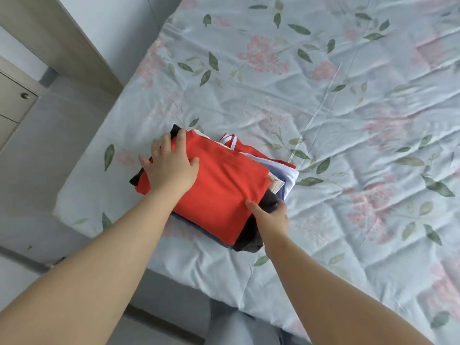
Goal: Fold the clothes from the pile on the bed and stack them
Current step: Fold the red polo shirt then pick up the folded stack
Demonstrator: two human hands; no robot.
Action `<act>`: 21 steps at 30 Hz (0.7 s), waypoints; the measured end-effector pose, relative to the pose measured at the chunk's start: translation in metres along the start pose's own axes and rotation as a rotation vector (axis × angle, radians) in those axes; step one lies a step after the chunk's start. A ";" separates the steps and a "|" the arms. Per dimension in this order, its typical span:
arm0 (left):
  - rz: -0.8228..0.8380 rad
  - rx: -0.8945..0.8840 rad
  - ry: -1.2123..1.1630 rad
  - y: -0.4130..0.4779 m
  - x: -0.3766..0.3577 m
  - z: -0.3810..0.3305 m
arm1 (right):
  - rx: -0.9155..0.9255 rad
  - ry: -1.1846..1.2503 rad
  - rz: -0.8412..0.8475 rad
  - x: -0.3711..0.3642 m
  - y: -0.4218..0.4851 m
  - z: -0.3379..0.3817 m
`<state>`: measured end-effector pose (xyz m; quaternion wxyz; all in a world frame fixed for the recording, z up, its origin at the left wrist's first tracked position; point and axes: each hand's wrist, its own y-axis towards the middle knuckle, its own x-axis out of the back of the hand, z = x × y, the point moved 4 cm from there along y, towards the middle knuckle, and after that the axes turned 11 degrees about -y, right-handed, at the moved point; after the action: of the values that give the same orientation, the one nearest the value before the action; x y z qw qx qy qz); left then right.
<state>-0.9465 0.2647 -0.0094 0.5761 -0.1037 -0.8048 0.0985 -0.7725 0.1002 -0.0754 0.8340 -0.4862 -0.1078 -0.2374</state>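
Tidying step. Left hand (pixel 171 168), fingers straight, pressed the red shirt (pixel 224 185) beneath it. The right hand (pixel 270 215) apparently pinched the edge of the stack (pixel 286 175) in its grip, thumb on top. Next move: squaring the edges.

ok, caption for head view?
On the bed, left hand rests on red garment atop stack; right hand grips stack's edge.
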 end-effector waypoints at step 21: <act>0.122 -0.508 0.026 -0.368 -0.115 -0.335 | 0.544 -0.816 -0.347 0.397 -0.105 -0.157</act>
<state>-0.6126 -0.1074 0.0953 0.5346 -0.2947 -0.7886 -0.0736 -0.4902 -0.1942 0.0883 0.7688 -0.2797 -0.5610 -0.1265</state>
